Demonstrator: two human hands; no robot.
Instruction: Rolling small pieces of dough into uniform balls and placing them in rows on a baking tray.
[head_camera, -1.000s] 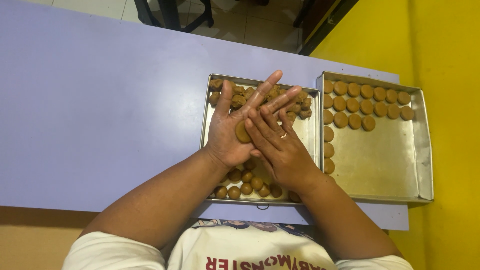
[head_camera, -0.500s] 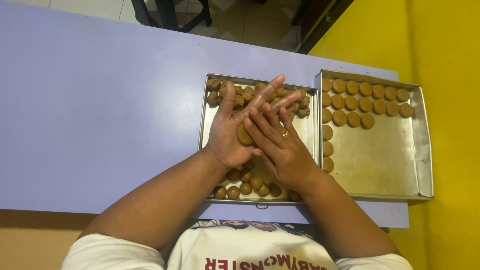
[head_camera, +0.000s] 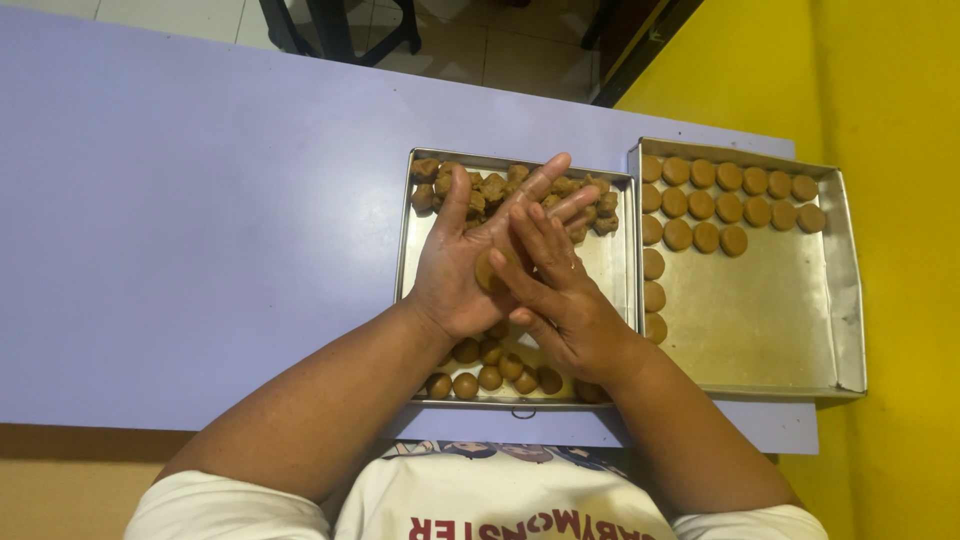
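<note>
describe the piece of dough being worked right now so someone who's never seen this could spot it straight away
On the lilac table stand two metal trays; look over the left tray, where the left hand lies palm up. The dough piece sits on that palm, half covered by the right hand. It alone is off the trays, unlike the lumps and balls below.

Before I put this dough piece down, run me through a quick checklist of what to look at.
1. Dough piece lies on the left hand palm, under the right hand fingers: ok.
2. Its shape, round and flat: cannot tell, partly covered.
3. Right tray has bare metal below the rows of flat discs: ok.
4. Left tray holds rough lumps at the far end and small balls near you, kept apart: ok.
5. Both trays rest fully on the purple table: ok.
</note>
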